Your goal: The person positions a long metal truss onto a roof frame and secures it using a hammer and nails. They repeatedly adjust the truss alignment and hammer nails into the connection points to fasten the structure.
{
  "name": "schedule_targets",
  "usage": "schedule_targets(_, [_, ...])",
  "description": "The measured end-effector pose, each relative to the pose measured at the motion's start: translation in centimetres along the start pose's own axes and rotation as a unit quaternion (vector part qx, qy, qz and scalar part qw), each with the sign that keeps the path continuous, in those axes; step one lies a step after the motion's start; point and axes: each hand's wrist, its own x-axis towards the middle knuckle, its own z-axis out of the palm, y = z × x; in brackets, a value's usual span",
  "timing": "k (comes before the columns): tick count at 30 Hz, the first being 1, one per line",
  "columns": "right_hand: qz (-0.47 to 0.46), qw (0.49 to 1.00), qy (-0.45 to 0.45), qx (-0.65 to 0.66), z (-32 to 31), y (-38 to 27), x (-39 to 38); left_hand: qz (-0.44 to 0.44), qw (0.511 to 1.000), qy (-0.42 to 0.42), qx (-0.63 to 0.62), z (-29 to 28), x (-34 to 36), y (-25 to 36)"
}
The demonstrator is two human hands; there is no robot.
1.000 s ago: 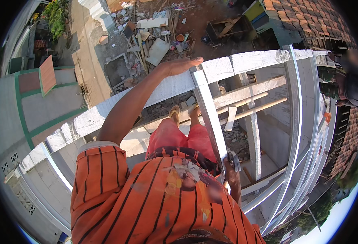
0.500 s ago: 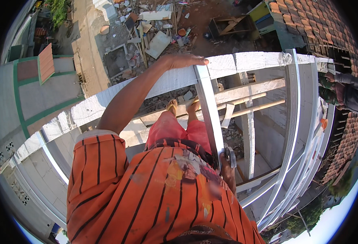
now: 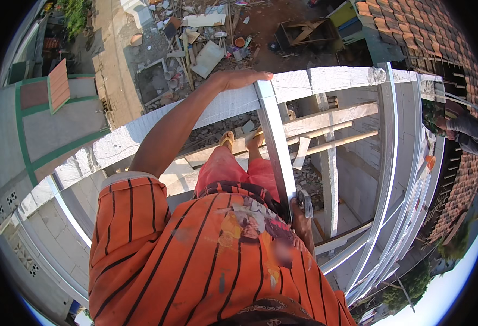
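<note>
A silver metal beam (image 3: 276,136) runs from the top of a white block wall (image 3: 190,115) toward my waist. My left hand (image 3: 239,79) lies on the wall top with its fingers stretched out, the fingertips at the beam's far end. Low at the beam's near end, my right hand (image 3: 302,221) is closed around a silver metal tool (image 3: 305,203) with a rounded head. Its exact kind is not clear, and part of that hand is hidden by my orange striped shirt (image 3: 195,255).
My sandalled feet stand on a ledge below, near wooden poles (image 3: 336,142). More metal beams (image 3: 386,163) span to the right. Rubble (image 3: 209,57) lies on the ground beyond the wall. Another person (image 3: 464,130) is at the far right, beside a tiled roof (image 3: 429,38).
Both of my hands keep nearly the same places, while the view shifts slightly. The person at the far right has changed posture, with an arm now reaching lower.
</note>
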Motion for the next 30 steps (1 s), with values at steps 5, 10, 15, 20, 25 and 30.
schedule_targets(5, [-0.026, 0.998, -0.025, -0.048, -0.5, 1.5, 0.8, -0.003, 1.0, 0.002, 0.009, 0.6, -0.8, 1.9])
schedule_targets(10, [-0.059, 0.996, -0.031, -0.055, -0.2, -1.2, 0.0, -0.015, 1.0, -0.022, 0.007, 0.1, -0.6, 2.1])
schedule_targets(15, [-0.046, 0.998, -0.022, -0.039, -0.1, -2.7, -0.8, 0.059, 0.989, 0.087, 0.099, -0.3, 0.2, 0.6])
schedule_targets(20, [-0.122, 0.99, 0.03, -0.064, 0.9, 0.8, 0.2, 0.103, 0.965, 0.153, 0.189, 0.5, -1.2, 2.2])
schedule_targets(25, [-0.178, 0.971, 0.121, -0.103, 1.9, -0.4, -0.9, 0.098, 0.982, 0.038, 0.156, -0.2, -0.3, 1.2])
schedule_targets(30, [-0.146, 0.938, 0.28, -0.145, 2.2, 1.2, -2.6, 0.154, 0.977, 0.058, 0.133, -0.1, -0.3, 1.6])
